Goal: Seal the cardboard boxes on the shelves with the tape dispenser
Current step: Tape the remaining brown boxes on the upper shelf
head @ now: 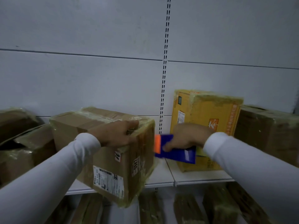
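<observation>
A brown cardboard box (113,160) wrapped in yellowish tape sits on the white shelf (163,177), its near corner jutting over the front edge. My left hand (118,135) lies on its top, fingers curled over the right edge. To its right, my right hand (189,136) grips a blue tape dispenser (176,152) with an orange end, held just off the box's right side. A yellow cardboard box (205,113) stands behind the dispenser, against the back wall.
More taped brown boxes sit at the far left (17,143) and far right (268,136) of the shelf. Several taped boxes (216,206) fill the shelf below. A slotted upright (163,88) runs up the grey wall.
</observation>
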Tool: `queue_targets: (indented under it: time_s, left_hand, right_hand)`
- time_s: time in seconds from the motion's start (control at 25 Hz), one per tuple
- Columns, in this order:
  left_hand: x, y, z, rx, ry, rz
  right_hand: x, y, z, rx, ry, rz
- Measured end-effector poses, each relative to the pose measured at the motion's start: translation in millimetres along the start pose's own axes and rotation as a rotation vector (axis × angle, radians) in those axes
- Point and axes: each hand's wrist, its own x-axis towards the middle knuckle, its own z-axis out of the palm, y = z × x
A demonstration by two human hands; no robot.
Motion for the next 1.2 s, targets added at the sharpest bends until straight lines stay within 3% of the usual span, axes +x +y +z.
queue_targets:
  time_s: [0.04,0.12,0.4,0.64,0.76,0.84,0.96,1.08,1.2]
  left_hand:
    - [-2,-4,-1,0.003,-0.019,-0.001]
    - [-8,-13,-5,0.032,-0.056,0.017]
    - [-16,-24,-28,0.083,-0.224,0.040]
    - [-49,-35,-45,0.090,-0.348,0.082]
    - [-55,-36,-44,0.007,-0.257,0.023]
    - [-53,-33,-31,0.015,-0.065,-0.026]
    - [-53,-30,-1,0.345,0.271,0.013]
    - [-57,-40,-1,0.394,0.245,0.017]
    - [-69,-41,-11,0.182,0.319,0.042]
  right_hand:
    - [-1,6,11,-0.066,-0.030,0.052]
    - [-3,24,34,0.061,-0.054,0.115]
    - [-33,31,14,0.430,-0.019,-0.236]
    - [-54,22,2,0.490,-0.134,-0.324]
    - [-56,11,3,0.500,-0.149,-0.352]
    - [-56,5,7,0.502,-0.168,-0.375]
    - [-58,0,10,0.493,-0.195,-0.394]
    - [-63,-2,7,0.512,-0.173,-0.423]
    - [-69,-8,1,0.550,-0.118,-0.486]
